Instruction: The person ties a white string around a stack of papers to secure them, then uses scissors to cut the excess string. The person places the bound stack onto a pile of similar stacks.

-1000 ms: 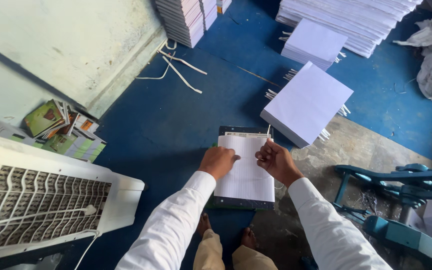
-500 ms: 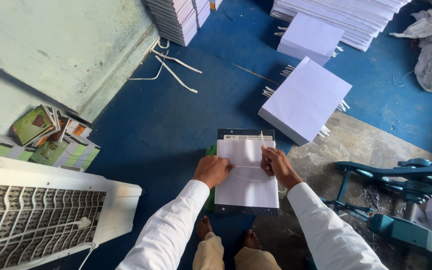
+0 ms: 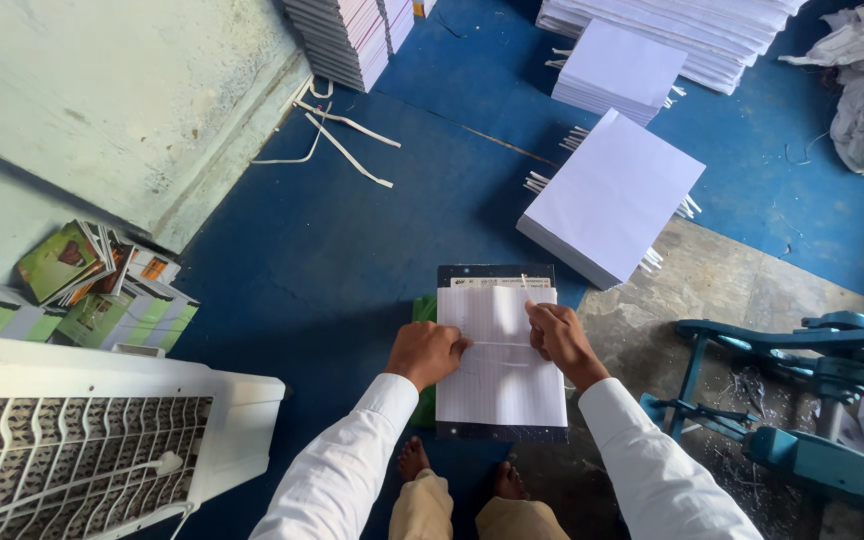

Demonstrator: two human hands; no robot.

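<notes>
Blue floor [image 3: 352,260] everywhere, with a bare concrete patch [image 3: 722,290] off to the right and a pale plaster wall [image 3: 102,90] up in the left corner. Person was standing barefoot, white sleeves, looking straight down at a stack of ruled sheets [image 3: 500,360] lying on a dark board [image 3: 497,272] right in front of their feet. Left hand [image 3: 428,352] was curled up at the left edge of the sheets, fingertips pressed down on the paper. Right hand [image 3: 560,340] sat on the right edge, fingers bunched together near the top; whether it actually pinched a sheet or just pressed on it, couldn't tell. Something green [image 3: 424,310] peeked out from under the left side of the board.

Just beyond the board sat a tilted pile of white paper [image 3: 612,195] with strips sticking out, another smaller pile [image 3: 620,70] behind it, and long stacks [image 3: 672,25] along the top. Loose white strips [image 3: 337,135] lay by the wall. Green-covered booklets [image 3: 92,285] were heaped at left, above a white grilled appliance [image 3: 92,440]. Blue metal machine frame [image 3: 802,400] on the right.
</notes>
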